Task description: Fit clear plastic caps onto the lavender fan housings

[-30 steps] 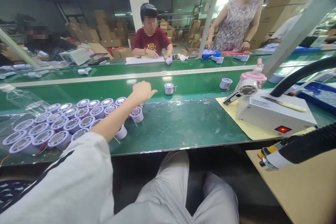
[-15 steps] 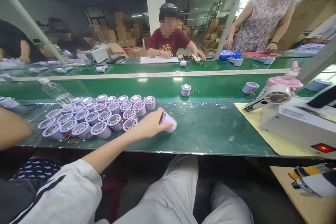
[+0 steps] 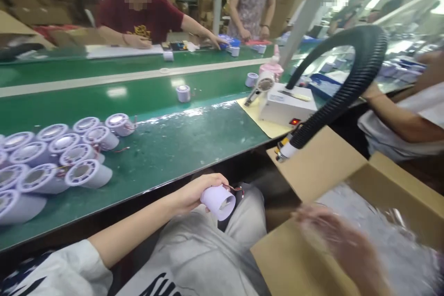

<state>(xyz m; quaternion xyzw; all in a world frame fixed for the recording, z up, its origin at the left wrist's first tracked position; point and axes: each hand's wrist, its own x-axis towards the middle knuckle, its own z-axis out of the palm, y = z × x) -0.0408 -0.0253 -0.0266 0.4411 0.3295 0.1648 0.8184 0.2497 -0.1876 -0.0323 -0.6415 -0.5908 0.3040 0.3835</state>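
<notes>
My left hand is closed round a lilac cylindrical part with thin red wires at its end, held above my lap just below the table's front edge. My right hand is a motion blur over an open cardboard box lined with a clear plastic bag; its fingers cannot be made out. Several more lilac parts lie packed together on the green worktable at my left.
A black ribbed hose curves down to a nozzle near the box. A white machine with a red switch sits on yellow paper. One lilac part rides the green conveyor. Co-workers sit across; another person's arm is at right.
My left hand has carried the lilac part off the table down to my lap. The view has swung right, and my right hand and the cardboard box have come into view.
</notes>
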